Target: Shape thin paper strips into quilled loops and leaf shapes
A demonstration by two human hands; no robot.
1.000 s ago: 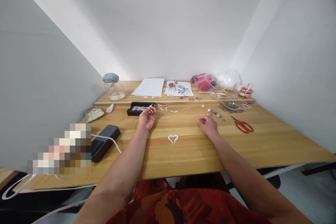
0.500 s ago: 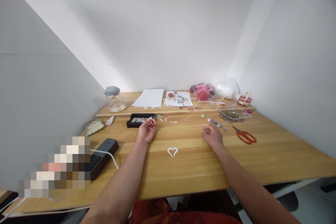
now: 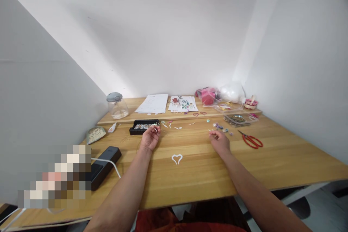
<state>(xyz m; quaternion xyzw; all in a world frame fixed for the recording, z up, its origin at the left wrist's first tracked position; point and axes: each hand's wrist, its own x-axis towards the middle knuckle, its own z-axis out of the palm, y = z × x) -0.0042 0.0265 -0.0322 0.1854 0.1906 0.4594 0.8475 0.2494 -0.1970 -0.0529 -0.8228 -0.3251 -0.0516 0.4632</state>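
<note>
My left hand (image 3: 151, 137) is raised just in front of a black tray (image 3: 131, 130) of small beads (image 3: 141, 127). Its fingertips pinch a small pale piece, too tiny to name. Over the right part of the table, my right hand (image 3: 220, 143) has its fingers curled together; whatever they hold is hidden. Just behind it lie loose purple and clear beads (image 3: 218, 126). A white heart-shaped cutout (image 3: 177, 159), open at its lower tip, lies flat between my forearms. Small white leaf-shaped slips (image 3: 178, 128) lie past the hands.
Red-handled scissors (image 3: 251, 141) lie at the right, near a clear tray (image 3: 239, 120) of wire pieces. White paper sheets (image 3: 152, 103), a lidded jar (image 3: 117, 107) and pink bagged material (image 3: 208, 97) stand on the back ledge. A dark device (image 3: 106, 166) with a white cable sits left.
The whole view has shifted slightly. My left hand keeps its pinch by the black tray. The fingers of my right hand have turned a little, and the brownish thing seen in them is less visible.
</note>
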